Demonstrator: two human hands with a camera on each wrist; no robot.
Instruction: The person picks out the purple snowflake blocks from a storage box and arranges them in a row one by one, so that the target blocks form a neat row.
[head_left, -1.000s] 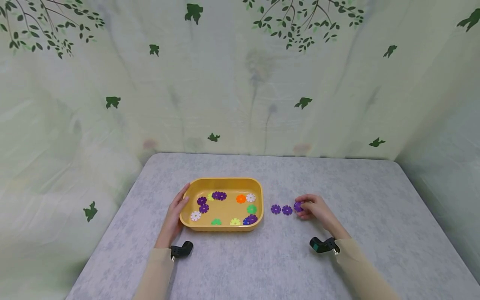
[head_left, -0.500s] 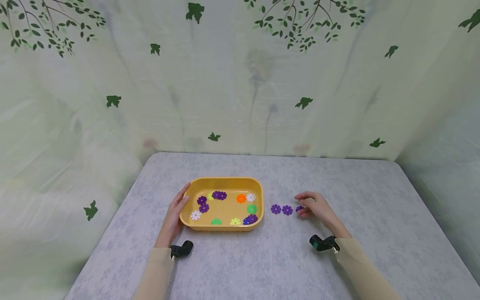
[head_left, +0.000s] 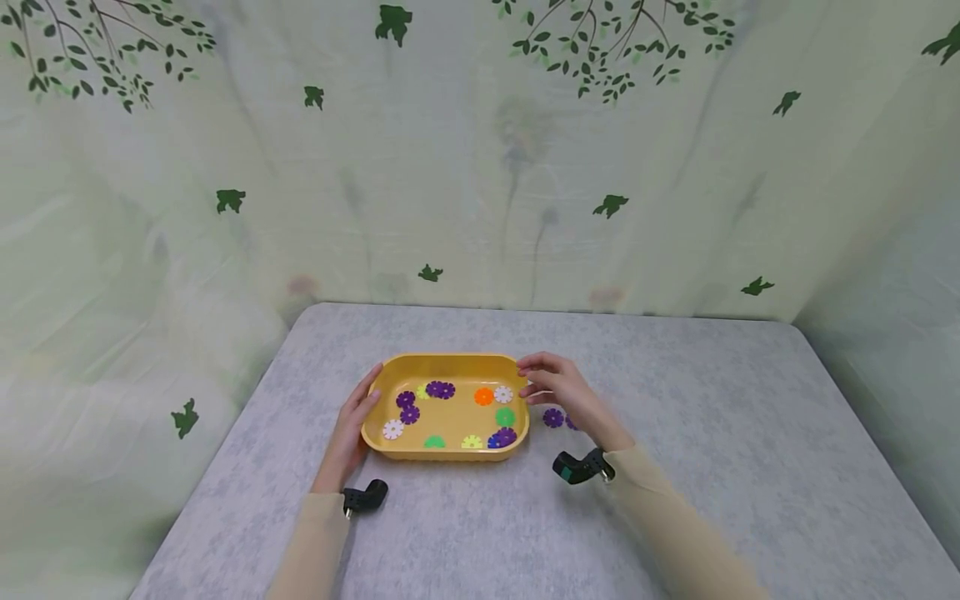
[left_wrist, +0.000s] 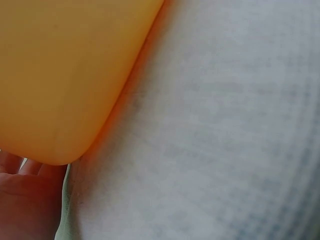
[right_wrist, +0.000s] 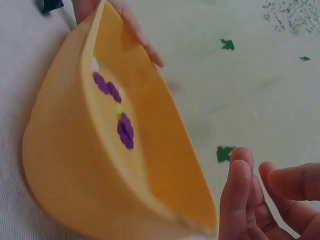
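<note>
A yellow tray (head_left: pixel 450 455) holds several small flower-shaped discs in purple, white, yellow, green, orange and blue. My left hand (head_left: pixel 349 429) rests against its left side, fingers straight along the outer wall and thumb at the rim. In the left wrist view, part of that hand (left_wrist: pixel 30 195) shows beyond the tray's corner. My right hand (head_left: pixel 562 390) is at the tray's right rim, fingers loosely bent with nothing between them. Beside the tray lies a purple flower disc (head_left: pixel 553 417); a second purple disc (head_left: pixel 572 422) is partly covered by my right hand.
The pieces and tray are on a grey table (head_left: pixel 465 533). A pale curtain (head_left: pixel 465 167) printed with leaves hangs behind the table's far edge. Black wrist cameras stick out from both wrists, the left camera (head_left: pixel 366 497) lying close to the table.
My right hand lets go of a purple flower disc at the right end of the row, then moves left to the tray's right rim. My left hand stays against the tray.
</note>
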